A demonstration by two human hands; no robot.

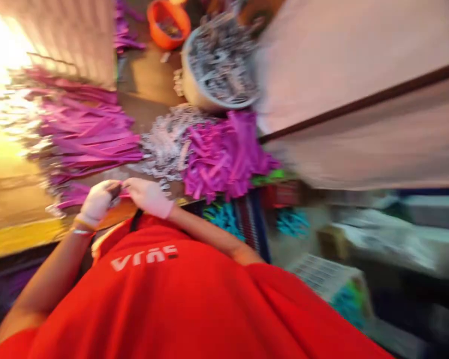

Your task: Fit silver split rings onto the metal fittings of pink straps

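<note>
My left hand (99,199), in a white glove with bare fingertips, is closed in a pinch close to my body. A small pale clip (114,202) shows under its fingers, blurred. Meeting it fingertip to fingertip, my right hand (147,196), also white-gloved, pinches a short bit of purple strap (124,185); most of this strap is hidden by the hands. Just beyond lies a heap of pale clips (172,137). A pile of loose purple straps (224,154) lies to its right. On the left are rows of purple straps (93,129) with pale clips at their ends.
A white bucket (189,75) full of pale clips stands behind the heap. An orange bowl (155,32) with small parts is beside it. A pale cloth-like sheet (359,75) covers the upper right. Below right, a white crate (325,274) holds turquoise pieces (349,304).
</note>
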